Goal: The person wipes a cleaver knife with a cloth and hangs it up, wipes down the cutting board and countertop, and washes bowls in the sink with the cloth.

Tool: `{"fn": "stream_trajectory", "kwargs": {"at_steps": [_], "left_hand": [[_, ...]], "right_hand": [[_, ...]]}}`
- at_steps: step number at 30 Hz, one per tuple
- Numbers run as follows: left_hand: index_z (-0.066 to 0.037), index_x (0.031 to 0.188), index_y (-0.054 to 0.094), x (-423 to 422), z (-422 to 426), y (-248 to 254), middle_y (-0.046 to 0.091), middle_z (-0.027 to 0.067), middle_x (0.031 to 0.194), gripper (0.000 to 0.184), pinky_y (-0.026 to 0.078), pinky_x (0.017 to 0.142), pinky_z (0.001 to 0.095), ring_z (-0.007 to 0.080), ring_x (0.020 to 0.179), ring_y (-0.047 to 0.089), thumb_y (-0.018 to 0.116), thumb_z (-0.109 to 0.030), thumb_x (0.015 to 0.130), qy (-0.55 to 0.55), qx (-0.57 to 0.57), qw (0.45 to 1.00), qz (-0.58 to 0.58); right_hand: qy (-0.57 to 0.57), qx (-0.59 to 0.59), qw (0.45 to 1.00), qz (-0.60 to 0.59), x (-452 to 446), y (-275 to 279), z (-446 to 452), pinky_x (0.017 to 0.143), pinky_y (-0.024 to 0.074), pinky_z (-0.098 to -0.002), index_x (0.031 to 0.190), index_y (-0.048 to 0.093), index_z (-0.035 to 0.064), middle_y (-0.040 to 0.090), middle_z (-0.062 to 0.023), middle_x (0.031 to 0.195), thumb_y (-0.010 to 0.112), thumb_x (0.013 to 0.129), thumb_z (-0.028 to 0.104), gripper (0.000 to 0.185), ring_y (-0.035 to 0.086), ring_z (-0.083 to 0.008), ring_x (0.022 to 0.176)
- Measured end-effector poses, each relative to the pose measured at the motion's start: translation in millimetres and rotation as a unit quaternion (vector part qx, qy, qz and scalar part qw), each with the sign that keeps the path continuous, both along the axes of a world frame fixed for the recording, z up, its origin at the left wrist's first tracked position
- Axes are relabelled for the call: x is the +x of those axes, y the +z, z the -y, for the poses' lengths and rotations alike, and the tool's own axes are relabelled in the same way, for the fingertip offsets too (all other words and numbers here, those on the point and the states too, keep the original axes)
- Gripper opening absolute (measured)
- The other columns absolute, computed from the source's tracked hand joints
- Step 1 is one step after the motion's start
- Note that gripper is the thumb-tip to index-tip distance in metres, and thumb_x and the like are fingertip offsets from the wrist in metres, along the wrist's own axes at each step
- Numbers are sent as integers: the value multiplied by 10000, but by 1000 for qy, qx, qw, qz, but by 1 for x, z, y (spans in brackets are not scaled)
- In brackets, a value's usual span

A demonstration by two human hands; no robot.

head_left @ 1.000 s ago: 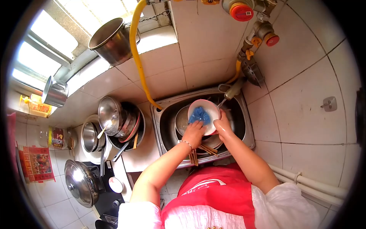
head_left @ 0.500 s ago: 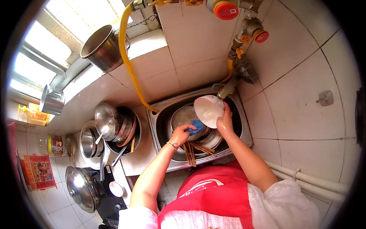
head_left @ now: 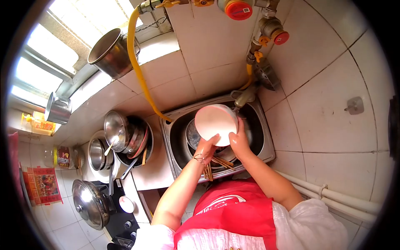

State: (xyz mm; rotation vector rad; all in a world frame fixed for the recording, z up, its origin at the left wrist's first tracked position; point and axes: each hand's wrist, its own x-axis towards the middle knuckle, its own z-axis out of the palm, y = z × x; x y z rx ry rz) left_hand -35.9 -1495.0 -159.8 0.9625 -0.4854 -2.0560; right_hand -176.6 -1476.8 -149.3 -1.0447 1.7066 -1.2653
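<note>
A white bowl with a pink rim [head_left: 216, 124] is tilted above the sink [head_left: 175, 146], its inside turned up towards me. My left hand [head_left: 207, 146] grips its lower left edge, thumb on the rim. On the lower right side, my right hand [head_left: 240, 141] is closed round the same bowl. The blue cloth does not show now; whether it is behind the bowl, I cannot tell. Under my hands several wooden chopsticks [head_left: 224, 162] lean at the sink's front. A metal pot [head_left: 192, 135] in the sink is partly covered by the bowl.
A faucet [head_left: 246, 98] reaches over the sink's back right. Beside the sink at left stand stacked metal bowls [head_left: 116, 131] and a steel basin [head_left: 96, 155]. A lidded pan [head_left: 88, 204] sits by the stove. A yellow hose [head_left: 139, 71] runs down into the sink's corner.
The bowl has moved left and turned its inside towards me. My left hand, which held the blue cloth over the pot, is now on the bowl; the cloth is out of sight.
</note>
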Motion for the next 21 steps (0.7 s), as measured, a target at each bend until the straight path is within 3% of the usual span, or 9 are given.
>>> {"fn": "stream_trajectory", "kwargs": {"at_steps": [1, 4, 7, 9, 10, 12, 14, 17, 21], "left_hand": [[-68, 1303, 412, -3, -2, -4, 528, 93, 1227, 507, 497, 902, 438, 269, 1097, 550, 633, -96, 847, 7, 9, 1000, 10], [-49, 1280, 461, -5, 4, -3, 572, 96, 1178, 487, 516, 850, 392, 264, 1028, 592, 638, -73, 828, 51, 33, 998, 35], [11, 1135, 586, 13, 35, 8, 663, 125, 1012, 380, 500, 763, 313, 228, 896, 645, 661, -198, 827, 90, -129, 904, 397], [17, 1028, 653, 20, 45, 21, 670, 208, 967, 455, 493, 791, 366, 316, 920, 658, 649, -382, 810, 84, -199, 831, 513], [15, 1029, 654, 21, 45, 24, 673, 210, 965, 447, 495, 778, 362, 304, 912, 663, 641, -380, 820, 76, -199, 817, 535], [10, 1107, 616, 21, 44, 16, 684, 113, 963, 358, 497, 733, 303, 218, 856, 656, 653, -224, 839, 87, -159, 855, 486], [-21, 1188, 560, 9, 28, 17, 649, 88, 1044, 369, 512, 779, 332, 245, 911, 642, 630, -87, 832, 68, -18, 955, 288], [-29, 1238, 499, 2, 14, 6, 605, 98, 1110, 433, 533, 816, 394, 259, 942, 628, 614, -32, 821, 88, 55, 986, 128], [33, 1182, 544, 0, 26, 10, 636, 113, 1059, 400, 498, 708, 303, 226, 872, 640, 635, -142, 834, 90, 46, 944, 313]], "right_hand": [[-16, 43, 997, 58, 4, 5, 0, 929, 412, -427, 1383, 313, 108, 554, -273, 1175, 473, 755, 141, 649, 519, -418, 1125], [-16, 53, 997, 57, 7, 9, -1, 933, 410, -426, 1380, 321, 124, 566, -269, 1149, 484, 746, 123, 656, 533, -415, 1103], [-14, 51, 994, 92, 12, 11, -4, 964, 392, -387, 1380, 321, 100, 535, -237, 1208, 478, 737, 79, 662, 504, -381, 1155], [-13, 52, 992, 112, 17, 17, -5, 974, 383, -370, 1379, 321, 91, 523, -221, 1230, 470, 733, 57, 664, 493, -361, 1175], [-10, 46, 987, 154, 18, 26, -5, 1003, 346, -340, 1381, 293, 49, 479, -184, 1254, 438, 722, -11, 677, 454, -302, 1191], [-9, 39, 979, 198, 18, 30, 0, 1031, 308, -309, 1383, 265, 6, 435, -146, 1278, 405, 711, -78, 692, 415, -243, 1207], [-3, 28, 983, 182, 14, 24, 3, 1012, 343, -342, 1388, 292, 62, 476, -195, 1274, 442, 716, -8, 691, 453, -315, 1213], [-18, 45, 977, 206, 15, 37, 3, 1020, 333, -345, 1389, 283, 58, 464, -202, 1281, 437, 714, -10, 695, 443, -324, 1218], [-17, 23, 984, 175, 20, 28, -1, 1045, 287, -313, 1392, 247, 12, 417, -152, 1293, 408, 708, -68, 707, 406, -249, 1213]]}}
